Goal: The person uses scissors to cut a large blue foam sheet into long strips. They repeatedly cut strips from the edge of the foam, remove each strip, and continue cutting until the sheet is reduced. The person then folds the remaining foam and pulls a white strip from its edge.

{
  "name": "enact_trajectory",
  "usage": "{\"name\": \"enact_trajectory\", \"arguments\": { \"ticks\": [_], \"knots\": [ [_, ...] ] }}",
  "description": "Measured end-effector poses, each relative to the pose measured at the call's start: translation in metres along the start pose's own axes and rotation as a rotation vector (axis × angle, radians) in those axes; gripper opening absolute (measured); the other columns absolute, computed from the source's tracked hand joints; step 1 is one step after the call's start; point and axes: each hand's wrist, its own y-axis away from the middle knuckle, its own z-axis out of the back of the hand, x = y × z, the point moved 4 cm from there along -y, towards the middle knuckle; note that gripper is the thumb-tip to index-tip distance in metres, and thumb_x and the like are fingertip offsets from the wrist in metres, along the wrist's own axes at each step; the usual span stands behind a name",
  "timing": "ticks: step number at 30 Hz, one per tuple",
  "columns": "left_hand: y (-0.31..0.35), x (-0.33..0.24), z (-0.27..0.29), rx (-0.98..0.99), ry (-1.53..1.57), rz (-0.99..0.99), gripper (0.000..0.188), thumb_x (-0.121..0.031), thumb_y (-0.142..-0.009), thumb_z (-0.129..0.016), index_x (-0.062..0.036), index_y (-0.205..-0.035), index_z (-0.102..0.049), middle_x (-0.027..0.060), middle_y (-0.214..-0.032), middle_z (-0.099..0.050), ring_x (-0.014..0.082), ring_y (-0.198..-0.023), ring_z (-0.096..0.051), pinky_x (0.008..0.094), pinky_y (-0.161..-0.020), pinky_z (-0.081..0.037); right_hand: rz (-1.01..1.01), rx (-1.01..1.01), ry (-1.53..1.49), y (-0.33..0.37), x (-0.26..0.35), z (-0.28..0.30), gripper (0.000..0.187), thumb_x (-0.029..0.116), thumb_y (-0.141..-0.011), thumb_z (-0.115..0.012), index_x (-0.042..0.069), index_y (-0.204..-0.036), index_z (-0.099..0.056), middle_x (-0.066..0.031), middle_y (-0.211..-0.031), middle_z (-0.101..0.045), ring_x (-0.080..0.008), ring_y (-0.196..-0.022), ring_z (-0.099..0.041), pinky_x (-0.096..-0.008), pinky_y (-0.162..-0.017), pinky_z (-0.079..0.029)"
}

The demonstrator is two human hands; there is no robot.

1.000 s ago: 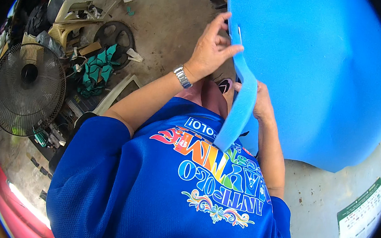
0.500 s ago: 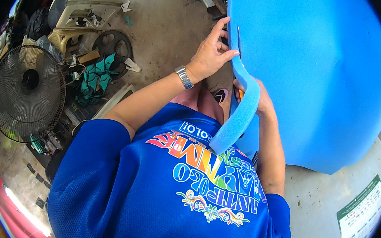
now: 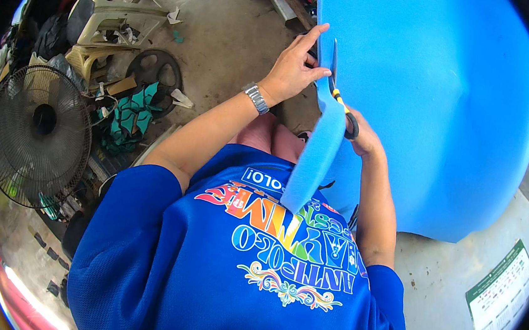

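A large sheet of blue foam (image 3: pixel 426 110) fills the upper right, its left edge running up past my hands. My right hand (image 3: pixel 365 135) grips scissors (image 3: pixel 336 94) with black and yellow handles, and their blade points up along the foam close to that edge. A narrow foam strip (image 3: pixel 313 153), partly cut from the sheet, hangs down over the front of my shirt. My left hand (image 3: pixel 294 67), wearing a metal watch, pinches the strip's edge beside the blade with thumb and fingers. Part of the right fingers is hidden behind the handles.
At left stands a black fan (image 3: pixel 43 119). Behind it are a plastic chair (image 3: pixel 117 17), a black wheel-shaped part (image 3: pixel 155 74) and teal scraps (image 3: pixel 135 116) on the concrete floor. A printed sheet (image 3: pixel 501 302) lies on the pale surface at lower right.
The foam strip has swung left and down, uncovering the scissors and more of my right hand. The scissors' blade now shows farther along the foam. My left hand stays near the edge.
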Motion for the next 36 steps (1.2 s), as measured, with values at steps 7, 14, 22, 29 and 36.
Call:
{"name": "enact_trajectory", "arguments": {
  "ticks": [7, 14, 22, 29, 36],
  "knots": [
    [-0.009, 0.003, 0.005, -0.051, -0.064, 0.000, 0.085, -0.011, -0.079, -0.080, -0.0166, -0.150, -0.035, 0.0221, -0.130, -0.049, 0.0217, -0.086, -0.069, 0.0315, -0.074, -0.060, -0.103, -0.153, -0.068, -0.006, 0.001, -0.004, 0.036, 0.030, -0.085, -0.077, 0.001, -0.104, -0.069, -0.0034, -0.083, -0.068, -0.0103, -0.066, -0.061, -0.0248, -0.057, -0.048],
    [-0.030, 0.004, 0.007, -0.043, -0.049, -0.029, 0.082, -0.011, -0.080, -0.080, -0.0152, -0.150, -0.036, 0.0252, -0.136, -0.046, 0.0203, -0.083, -0.071, 0.0317, -0.073, -0.059, -0.032, -0.006, -0.155, -0.013, -0.013, 0.004, 0.043, 0.041, -0.085, -0.073, 0.004, -0.107, -0.068, -0.0005, -0.078, -0.063, -0.0089, -0.066, -0.057, -0.0246, -0.057, -0.043],
    [-0.021, -0.004, 0.021, -0.044, -0.055, -0.005, 0.084, -0.006, -0.083, -0.077, -0.0123, -0.153, -0.030, 0.0153, -0.133, -0.048, 0.0124, -0.087, -0.068, 0.0256, -0.067, -0.059, -0.001, 0.028, -0.073, -0.037, 0.022, -0.007, 0.041, 0.043, -0.085, -0.072, 0.005, -0.099, -0.068, -0.0027, -0.074, -0.062, -0.0095, -0.063, -0.055, -0.0249, -0.052, -0.039],
    [-0.040, -0.003, 0.034, -0.142, 0.049, -0.006, 0.079, -0.007, -0.085, -0.076, -0.0112, -0.151, -0.033, 0.0151, -0.133, -0.048, 0.0161, -0.094, -0.068, 0.0276, -0.079, -0.057, -0.066, -0.087, -0.028, -0.020, 0.037, -0.011, 0.029, 0.030, -0.083, -0.079, 0.004, -0.088, -0.067, -0.0031, -0.060, -0.057, -0.0121, -0.047, -0.052, -0.0297, -0.045, -0.042],
    [-0.035, -0.014, 0.028, 0.002, 0.165, 0.109, 0.084, 0.001, -0.083, -0.074, -0.0095, -0.153, -0.029, 0.0121, -0.130, -0.047, 0.0125, -0.088, -0.064, 0.0254, -0.077, -0.056, 0.079, -0.109, -0.007, -0.010, 0.054, -0.008, 0.038, 0.044, -0.084, -0.076, 0.008, -0.085, -0.067, -0.0044, -0.066, -0.061, -0.0141, -0.056, -0.057, -0.0269, -0.049, -0.039]
  ]
}}
